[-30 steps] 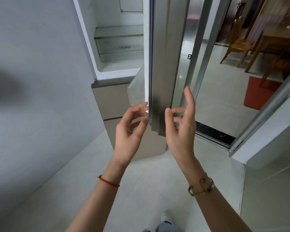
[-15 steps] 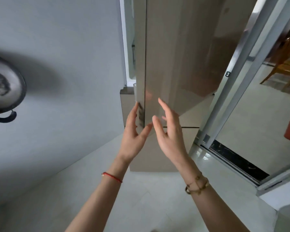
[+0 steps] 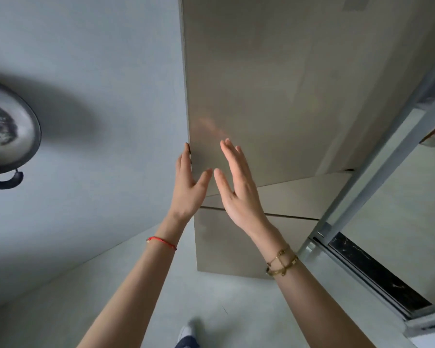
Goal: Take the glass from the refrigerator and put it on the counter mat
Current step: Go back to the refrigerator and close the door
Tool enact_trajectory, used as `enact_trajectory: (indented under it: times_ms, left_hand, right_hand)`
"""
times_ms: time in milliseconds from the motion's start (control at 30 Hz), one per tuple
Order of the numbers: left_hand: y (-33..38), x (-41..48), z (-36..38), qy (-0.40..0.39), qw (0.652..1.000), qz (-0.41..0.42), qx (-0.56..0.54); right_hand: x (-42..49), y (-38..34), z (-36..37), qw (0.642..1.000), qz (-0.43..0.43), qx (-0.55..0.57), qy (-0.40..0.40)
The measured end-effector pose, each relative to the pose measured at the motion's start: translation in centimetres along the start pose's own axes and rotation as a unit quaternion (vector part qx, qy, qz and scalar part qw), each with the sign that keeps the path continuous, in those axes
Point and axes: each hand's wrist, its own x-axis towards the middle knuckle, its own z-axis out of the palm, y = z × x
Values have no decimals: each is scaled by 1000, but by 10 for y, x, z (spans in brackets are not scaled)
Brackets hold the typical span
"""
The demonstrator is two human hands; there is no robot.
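A pale grey wall (image 3: 86, 71) filled the left of the view, with a pale tiled floor (image 3: 211, 297) below and the tall beige refrigerator (image 3: 274, 96) standing against the wall.

The fingers (image 3: 186, 159) of the left hand (image 3: 189, 187) were straight and together, laid along the left edge of the refrigerator door (image 3: 261, 71), the thumb spread to the right against the door's face; they gripped nothing. The fingers (image 3: 230, 151) of the right hand (image 3: 236, 192) were likewise extended and loosely apart, flat toward the door's front, holding nothing; whether they touched the surface could not be told. A faint pinkish reflection showed on the door just above them. The door appeared closed, and the glass was not visible in this view.

A red string bracelet (image 3: 162, 242) circled the left wrist and gold chain bracelets (image 3: 281, 262) the right. Lower drawer fronts (image 3: 236, 242) sat beneath the door. To the right ran a metal sliding-door frame (image 3: 377, 177) with a dark threshold strip (image 3: 377, 275). On the wall at far left hung a dark wok (image 3: 8, 131). A shoe toe (image 3: 186, 332) showed at the bottom edge.
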Motion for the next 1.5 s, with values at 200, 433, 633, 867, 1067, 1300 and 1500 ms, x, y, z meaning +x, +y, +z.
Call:
enact_trajectory:
  times_ms: [200,433,633,867,1067,1300,1500]
  left_hand:
    - [-23,46,-10,13,998,60,-11]
    - [-45,106,-20,-40,994,101,4]
    - [-57,143,-21,-78,989,125,20]
    - [-64,174,-18,-98,980,167,55]
    - [-60,186,-18,-113,978,166,55]
    - [-62,189,-16,-126,980,146,56]
    - [-62,190,-22,-142,977,143,61]
  right_hand:
    - [55,19,35,997,-52,-29,59]
    - [111,34,63,987,-54,-70,136]
    - [153,38,71,972,-38,-172,154]
    - [180,55,71,967,-39,-210,139]
    - [194,66,71,967,-40,-217,128]
    - [198,72,69,972,-37,-201,114]
    - [197,70,68,976,-38,-189,105]
